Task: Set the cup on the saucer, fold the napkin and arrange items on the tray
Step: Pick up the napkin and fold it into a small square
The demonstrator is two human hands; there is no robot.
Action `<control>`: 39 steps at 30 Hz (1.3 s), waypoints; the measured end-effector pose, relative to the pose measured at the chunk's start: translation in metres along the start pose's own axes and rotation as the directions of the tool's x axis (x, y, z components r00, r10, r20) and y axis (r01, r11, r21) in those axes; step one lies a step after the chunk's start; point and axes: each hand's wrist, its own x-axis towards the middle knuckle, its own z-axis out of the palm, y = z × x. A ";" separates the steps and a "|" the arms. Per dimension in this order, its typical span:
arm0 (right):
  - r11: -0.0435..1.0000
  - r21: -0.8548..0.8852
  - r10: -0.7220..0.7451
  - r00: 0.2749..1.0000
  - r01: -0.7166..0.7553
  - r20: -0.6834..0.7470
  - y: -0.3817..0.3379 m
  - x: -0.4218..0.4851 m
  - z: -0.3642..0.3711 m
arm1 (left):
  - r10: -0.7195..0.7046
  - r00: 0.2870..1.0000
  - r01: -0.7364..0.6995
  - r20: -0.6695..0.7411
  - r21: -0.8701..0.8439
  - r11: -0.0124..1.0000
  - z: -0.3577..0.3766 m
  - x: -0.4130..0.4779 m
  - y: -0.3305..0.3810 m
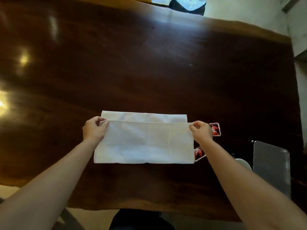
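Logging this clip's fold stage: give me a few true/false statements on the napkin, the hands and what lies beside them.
1. Both hands pinch the white napkin at its upper layer's corners: left hand, right hand. True.
2. The napkin lies fully unfolded. False: one layer is folded over, a strip of the lower layer showing beyond.
3. Red-printed packets lie by the right hand. True.
4. The napkin rests on the grey tray. False: it lies on the wooden table.
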 end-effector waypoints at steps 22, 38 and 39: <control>0.990 -0.028 0.128 0.970 -0.137 -0.208 -0.010 0.064 0.056 | 0.010 0.992 -0.019 -0.126 -0.067 0.998 0.047 0.079 -0.002; 0.526 -0.475 -0.501 0.708 0.705 0.498 -0.039 -0.073 0.208 | 0.417 0.865 -0.493 0.280 0.633 0.597 0.076 -0.012 -0.095; 0.512 -0.520 -0.502 0.730 0.683 0.465 -0.025 -0.065 0.201 | 0.405 0.881 -0.458 0.244 0.656 0.601 0.075 -0.014 -0.102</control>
